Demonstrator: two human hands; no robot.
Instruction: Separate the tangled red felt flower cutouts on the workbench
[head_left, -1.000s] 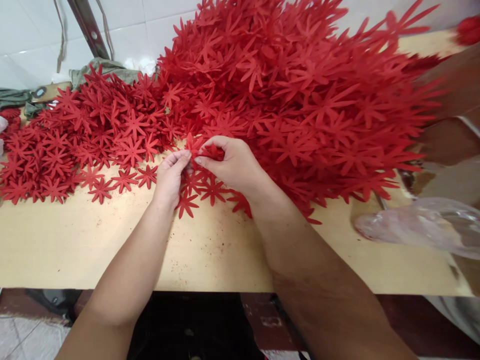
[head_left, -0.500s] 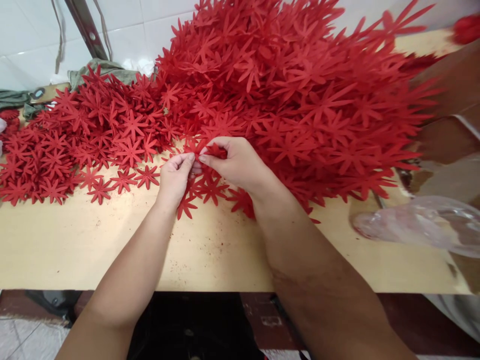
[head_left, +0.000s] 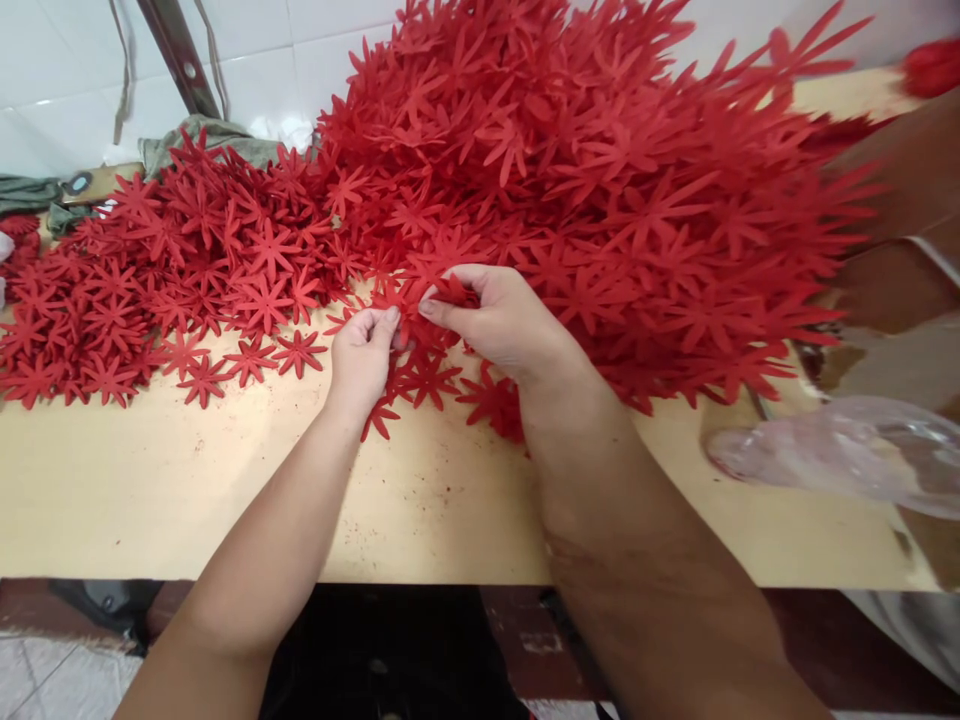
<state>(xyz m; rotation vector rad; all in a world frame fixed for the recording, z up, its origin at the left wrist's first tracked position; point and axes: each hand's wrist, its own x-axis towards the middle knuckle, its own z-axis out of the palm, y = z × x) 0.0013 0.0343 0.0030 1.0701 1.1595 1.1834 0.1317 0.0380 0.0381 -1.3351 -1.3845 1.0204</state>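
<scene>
Mid-frame, I see a red flower [head_left: 409, 302] between the left hand [head_left: 363, 352], pinching it, and the right hand [head_left: 504, 318], clasping red petals [head_left: 456, 291].

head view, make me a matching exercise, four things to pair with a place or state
1. bare left hand
2. clear crumpled plastic
3. grey-green crumpled cloth
4. dark flat metal bar

A. behind a low heap of red flower-shaped pieces
B. rising before white wall tiles
C. at the right end of the pale tabletop
D. pinching a red flower-shaped piece

1-D; 2-C; 3-A; 4-B
</scene>
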